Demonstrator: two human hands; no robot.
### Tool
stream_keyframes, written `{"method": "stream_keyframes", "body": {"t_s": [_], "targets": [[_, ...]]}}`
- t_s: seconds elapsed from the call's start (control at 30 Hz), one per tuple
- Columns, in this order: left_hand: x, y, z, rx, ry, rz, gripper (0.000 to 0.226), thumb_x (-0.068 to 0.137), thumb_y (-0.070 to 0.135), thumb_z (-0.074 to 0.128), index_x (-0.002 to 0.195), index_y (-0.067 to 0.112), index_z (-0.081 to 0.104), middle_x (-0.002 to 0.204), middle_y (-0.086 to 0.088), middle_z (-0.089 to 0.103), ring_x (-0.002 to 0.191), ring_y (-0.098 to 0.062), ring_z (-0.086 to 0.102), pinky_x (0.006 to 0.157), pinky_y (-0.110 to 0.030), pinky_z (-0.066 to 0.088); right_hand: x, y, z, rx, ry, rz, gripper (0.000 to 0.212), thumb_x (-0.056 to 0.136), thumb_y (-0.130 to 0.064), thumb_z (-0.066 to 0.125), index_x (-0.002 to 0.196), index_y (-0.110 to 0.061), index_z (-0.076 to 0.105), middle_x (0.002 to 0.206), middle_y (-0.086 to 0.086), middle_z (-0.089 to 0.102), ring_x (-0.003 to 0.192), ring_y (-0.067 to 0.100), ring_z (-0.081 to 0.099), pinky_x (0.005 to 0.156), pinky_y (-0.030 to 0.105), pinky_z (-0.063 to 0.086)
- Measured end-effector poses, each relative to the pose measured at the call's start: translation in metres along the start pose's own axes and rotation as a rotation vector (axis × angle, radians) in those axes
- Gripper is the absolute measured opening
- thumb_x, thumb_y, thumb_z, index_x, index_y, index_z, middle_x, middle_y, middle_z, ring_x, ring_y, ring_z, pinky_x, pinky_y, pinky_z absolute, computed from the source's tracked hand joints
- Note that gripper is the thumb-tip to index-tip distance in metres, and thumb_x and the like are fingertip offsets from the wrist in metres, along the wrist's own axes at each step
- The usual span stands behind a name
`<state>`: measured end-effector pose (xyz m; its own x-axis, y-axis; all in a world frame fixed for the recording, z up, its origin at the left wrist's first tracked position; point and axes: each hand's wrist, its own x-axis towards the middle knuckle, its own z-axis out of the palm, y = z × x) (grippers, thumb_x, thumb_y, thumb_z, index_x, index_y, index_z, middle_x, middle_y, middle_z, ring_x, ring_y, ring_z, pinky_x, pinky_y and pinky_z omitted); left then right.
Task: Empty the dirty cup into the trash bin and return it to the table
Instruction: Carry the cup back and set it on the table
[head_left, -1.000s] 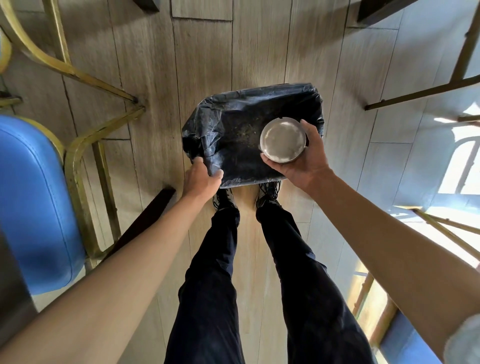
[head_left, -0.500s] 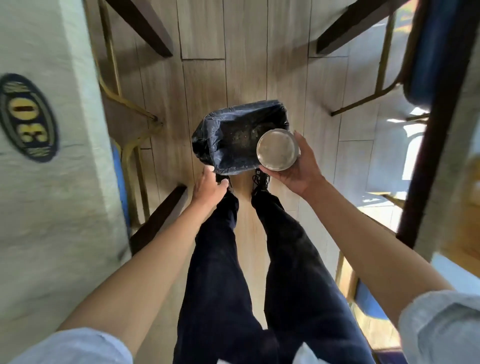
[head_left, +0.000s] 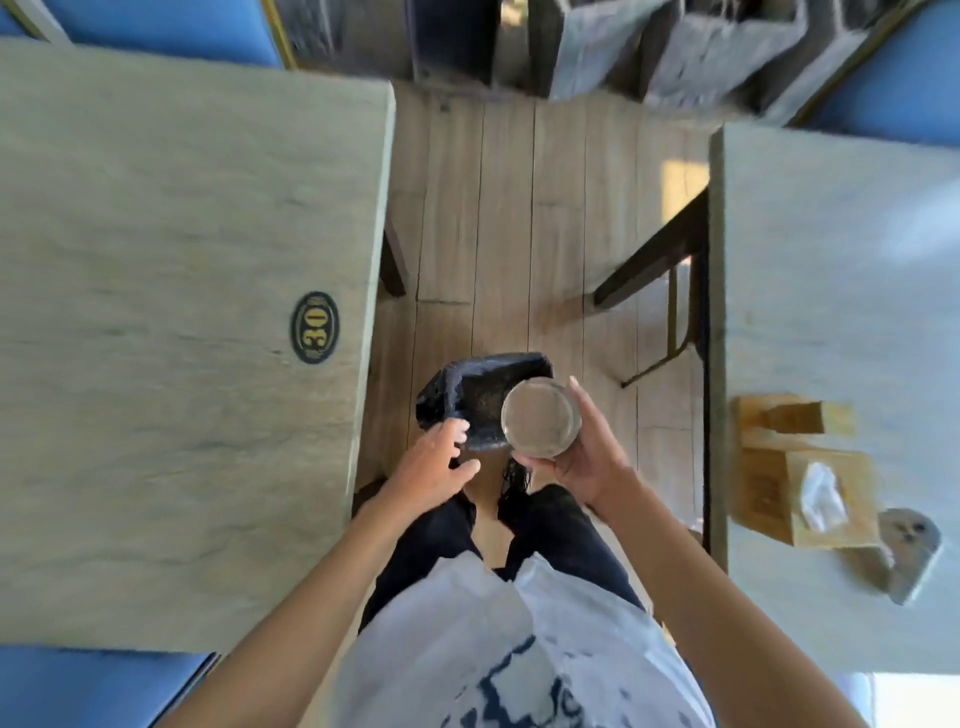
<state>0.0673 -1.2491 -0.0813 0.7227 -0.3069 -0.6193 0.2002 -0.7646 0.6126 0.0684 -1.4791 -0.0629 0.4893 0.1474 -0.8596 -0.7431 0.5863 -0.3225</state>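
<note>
Right hand (head_left: 587, 457): fingers curled round the side of the cup (head_left: 540, 418), holding it upright with the mouth facing the camera.
Cup: round, clear-walled, with a brownish film inside; it sits above the near right corner of the trash bin (head_left: 480, 397), not touching it as far as can be seen.
Left hand (head_left: 434, 465): fingers spread loosely, holding nothing; the fingertips (head_left: 460, 431) lie at the bin's near left edge, contact unclear through blur.
Trash bin: lined with a black bag, standing on the wooden floor (head_left: 498, 218) just ahead of the person's shoes.
Left worktop (head_left: 171, 322): pale wood grain with an oval number badge (head_left: 314, 327).
Right worktop (head_left: 841, 270): carries a cardboard tissue box (head_left: 802, 493) and a small wooden block (head_left: 784, 415).
</note>
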Motion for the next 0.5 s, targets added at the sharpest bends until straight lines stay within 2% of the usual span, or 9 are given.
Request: {"method": "stream_keyframes", "body": {"t_s": [0.1,0.2,0.27,0.33,0.43,0.5], "targets": [[-0.033,0.013,-0.019,-0.022,0.072,0.078,0.068,0.085,0.034,0.073,0.144,0.019,0.042,0.138,0.000,0.053,0.113,-0.011,0.060,0.090,-0.023,0.047,-0.026,0.002,0.016,-0.078,-0.010,0.012,0.055,0.093,-0.064,0.062,0.126,-0.022,0.071,0.126,0.017,0.069,0.113,0.038,0.070,0.080,0.055,0.064],[-0.060,0.028,-0.034,-0.060,0.135,0.156,0.085,0.077,0.034,0.081,0.148,0.021,0.036,0.142,0.002,0.048,0.119,-0.009,0.055,0.096,-0.024,0.047,-0.041,0.001,0.031,-0.154,-0.039,0.014,0.060,0.092,-0.065,0.062,0.133,-0.021,0.067,0.132,0.018,0.065,0.117,0.038,0.067,0.069,0.050,0.067],[-0.075,0.038,-0.038,-0.077,0.191,0.200,0.096,0.071,0.039,0.085,0.149,0.025,0.031,0.144,0.005,0.041,0.122,-0.003,0.050,0.098,-0.016,0.043,-0.045,-0.001,0.041,-0.217,-0.064,0.013,0.061,0.091,-0.066,0.063,0.132,-0.022,0.068,0.136,0.020,0.063,0.118,0.038,0.067,0.066,0.047,0.067],[-0.086,0.046,-0.039,-0.099,0.260,0.225,0.104,0.066,0.046,0.087,0.149,0.028,0.027,0.143,0.011,0.037,0.122,0.007,0.041,0.098,-0.003,0.033,-0.046,-0.003,0.051,-0.301,-0.094,-0.007,0.060,0.092,-0.066,0.063,0.131,-0.021,0.071,0.139,0.021,0.064,0.115,0.036,0.069,0.070,0.046,0.066],[-0.101,0.056,-0.034,-0.152,0.382,0.200,0.109,0.063,0.051,0.087,0.151,0.030,0.025,0.144,0.016,0.034,0.122,0.020,0.031,0.099,0.004,0.023,-0.049,-0.006,0.063,-0.443,-0.111,-0.015,0.059,0.090,-0.065,0.065,0.125,-0.018,0.075,0.135,0.021,0.069,0.114,0.034,0.072,0.086,0.048,0.064],[-0.111,0.061,-0.028,-0.167,0.467,0.174,0.107,0.064,0.048,0.087,0.150,0.027,0.027,0.145,0.015,0.036,0.124,0.024,0.028,0.099,0.006,0.021,-0.052,-0.008,0.070,-0.561,-0.130,-0.001,0.061,0.090,-0.066,0.064,0.123,-0.016,0.076,0.129,0.020,0.073,0.109,0.033,0.074,0.080,0.041,0.064]]}}
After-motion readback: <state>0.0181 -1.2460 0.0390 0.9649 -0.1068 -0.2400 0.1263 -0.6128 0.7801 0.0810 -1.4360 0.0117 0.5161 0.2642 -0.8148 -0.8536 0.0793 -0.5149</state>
